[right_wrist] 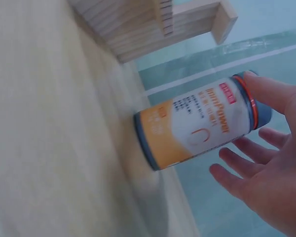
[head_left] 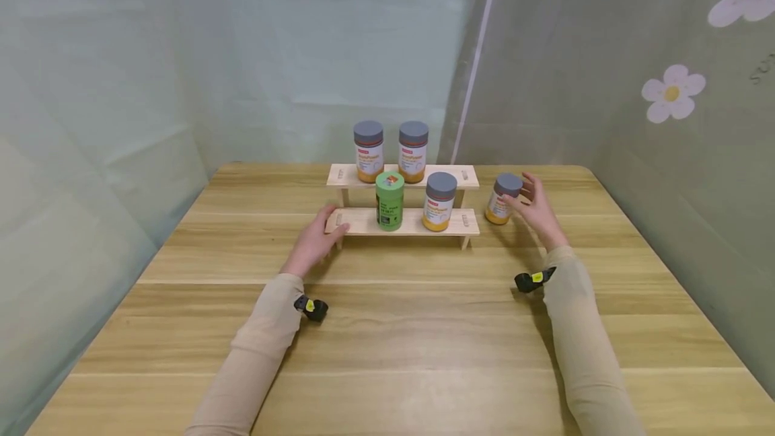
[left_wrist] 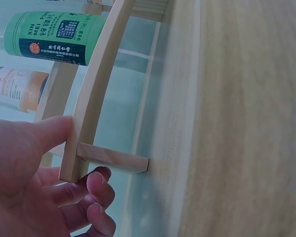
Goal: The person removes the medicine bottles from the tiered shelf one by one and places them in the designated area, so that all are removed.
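My left hand (head_left: 311, 242) grips the left end of the lower step of a two-tier wooden display rack (head_left: 410, 223). In the left wrist view its thumb lies on top, with fingers curled beneath the board (left_wrist: 94, 94). My right hand (head_left: 539, 212) holds a grey-lidded supplement jar (head_left: 499, 210) by its lid, to the right of the rack. That jar leans slightly, its base close to the table; the right wrist view shows the thumb at the lid and the lower fingers spread apart. A green jar (head_left: 389, 204) and another grey-lidded jar (head_left: 438, 207) stand on the lower step.
Two more grey-lidded jars (head_left: 368, 153) stand on the rack's upper step (head_left: 454, 176). Everything sits on a wood-grain table (head_left: 412, 342). Pale fabric curtains (head_left: 339, 52) enclose the back and sides, the right one (head_left: 678, 173) printed with white flowers.
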Demonstrator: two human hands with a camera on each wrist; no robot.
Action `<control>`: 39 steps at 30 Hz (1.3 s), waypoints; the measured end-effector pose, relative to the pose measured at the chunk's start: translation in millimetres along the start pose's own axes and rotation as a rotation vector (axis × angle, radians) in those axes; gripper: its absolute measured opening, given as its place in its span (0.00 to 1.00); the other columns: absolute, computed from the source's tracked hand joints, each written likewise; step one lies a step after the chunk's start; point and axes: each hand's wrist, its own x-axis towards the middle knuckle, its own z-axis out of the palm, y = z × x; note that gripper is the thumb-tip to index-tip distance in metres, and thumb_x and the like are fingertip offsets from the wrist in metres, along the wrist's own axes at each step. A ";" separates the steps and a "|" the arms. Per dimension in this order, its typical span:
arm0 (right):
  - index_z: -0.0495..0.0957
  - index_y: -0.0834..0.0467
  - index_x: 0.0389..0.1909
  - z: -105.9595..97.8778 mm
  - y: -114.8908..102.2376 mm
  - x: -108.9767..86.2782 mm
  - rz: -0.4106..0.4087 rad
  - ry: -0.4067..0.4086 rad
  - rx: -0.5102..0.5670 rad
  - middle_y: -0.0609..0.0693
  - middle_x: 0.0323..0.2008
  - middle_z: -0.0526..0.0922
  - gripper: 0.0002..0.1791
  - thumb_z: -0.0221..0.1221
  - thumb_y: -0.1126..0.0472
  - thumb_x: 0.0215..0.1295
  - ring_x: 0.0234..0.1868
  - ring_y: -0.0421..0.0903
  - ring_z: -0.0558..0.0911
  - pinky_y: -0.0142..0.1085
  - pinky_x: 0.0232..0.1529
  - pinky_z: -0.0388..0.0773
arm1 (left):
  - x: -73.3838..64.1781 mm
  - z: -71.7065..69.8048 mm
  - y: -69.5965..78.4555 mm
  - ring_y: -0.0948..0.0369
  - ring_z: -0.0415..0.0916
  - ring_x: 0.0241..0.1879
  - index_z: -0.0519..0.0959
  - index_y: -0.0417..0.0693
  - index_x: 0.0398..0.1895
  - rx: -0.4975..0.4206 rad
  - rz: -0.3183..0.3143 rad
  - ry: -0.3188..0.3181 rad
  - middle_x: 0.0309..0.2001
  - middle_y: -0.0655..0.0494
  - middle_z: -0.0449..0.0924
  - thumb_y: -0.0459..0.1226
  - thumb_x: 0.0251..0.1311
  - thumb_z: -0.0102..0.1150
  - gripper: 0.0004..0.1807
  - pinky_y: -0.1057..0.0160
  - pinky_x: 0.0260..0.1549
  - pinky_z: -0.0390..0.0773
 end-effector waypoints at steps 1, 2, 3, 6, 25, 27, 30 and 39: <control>0.37 0.58 0.76 -0.5 -1.6 0.1 -0.008 0.009 0.003 0.67 0.74 0.49 0.45 0.57 0.57 0.69 0.75 0.64 0.52 0.58 0.73 0.50 | -0.1 0.0 0.1 0.58 0.70 0.22 0.48 0.53 0.77 0.002 0.001 -0.001 0.68 0.36 0.63 0.52 0.71 0.46 0.37 0.61 0.23 0.72; 0.38 0.58 0.76 -0.9 -3.7 -0.1 -0.013 0.016 0.004 0.66 0.74 0.50 0.45 0.57 0.57 0.69 0.75 0.63 0.51 0.57 0.74 0.48 | -0.2 -0.3 0.4 0.57 0.70 0.23 0.48 0.53 0.77 0.005 0.003 -0.003 0.68 0.35 0.62 0.52 0.71 0.46 0.37 0.61 0.23 0.72; 0.39 0.58 0.76 -1.1 -6.3 -0.4 -0.022 0.026 0.006 0.66 0.74 0.50 0.44 0.57 0.57 0.69 0.75 0.62 0.51 0.55 0.75 0.47 | -0.5 -0.5 0.8 0.57 0.71 0.24 0.48 0.52 0.77 0.010 0.004 -0.002 0.69 0.35 0.62 0.52 0.71 0.46 0.37 0.61 0.24 0.72; 0.41 0.59 0.76 -1.5 -15.9 -2.2 -0.044 0.063 0.011 0.65 0.74 0.51 0.43 0.56 0.57 0.70 0.76 0.61 0.50 0.53 0.76 0.44 | -1.1 -0.7 1.3 0.57 0.71 0.25 0.48 0.52 0.77 0.016 0.003 -0.004 0.69 0.35 0.61 0.52 0.72 0.46 0.36 0.62 0.25 0.71; 0.57 0.56 0.72 10.5 -69.6 -16.5 -0.084 0.184 -0.085 0.58 0.72 0.61 0.32 0.55 0.55 0.71 0.75 0.55 0.57 0.52 0.75 0.51 | -0.3 1.8 0.8 0.51 0.75 0.36 0.48 0.54 0.77 -0.008 0.001 -0.006 0.70 0.36 0.61 0.53 0.71 0.47 0.37 0.60 0.31 0.75; 0.58 0.56 0.72 16.2 -74.9 -16.9 -0.105 0.181 -0.100 0.58 0.72 0.63 0.31 0.54 0.57 0.71 0.75 0.54 0.58 0.52 0.74 0.53 | -0.2 2.7 0.8 0.47 0.75 0.46 0.48 0.54 0.77 -0.022 -0.005 -0.008 0.72 0.37 0.58 0.53 0.71 0.47 0.37 0.53 0.40 0.77; 0.59 0.58 0.71 27.6 -84.3 -16.8 -0.135 0.146 -0.048 0.60 0.70 0.64 0.30 0.54 0.60 0.71 0.74 0.54 0.60 0.49 0.74 0.54 | 0.0 1.8 -0.1 0.42 0.67 0.61 0.47 0.52 0.77 -0.027 -0.004 -0.005 0.74 0.38 0.53 0.53 0.71 0.47 0.37 0.43 0.57 0.71; 0.59 0.58 0.71 53.5 -105.7 -18.4 -0.123 0.028 0.137 0.59 0.69 0.66 0.30 0.54 0.58 0.72 0.72 0.53 0.64 0.45 0.73 0.58 | 0.3 -2.2 0.7 0.40 0.67 0.62 0.47 0.52 0.77 -0.021 -0.004 -0.007 0.74 0.37 0.53 0.52 0.71 0.47 0.37 0.42 0.56 0.71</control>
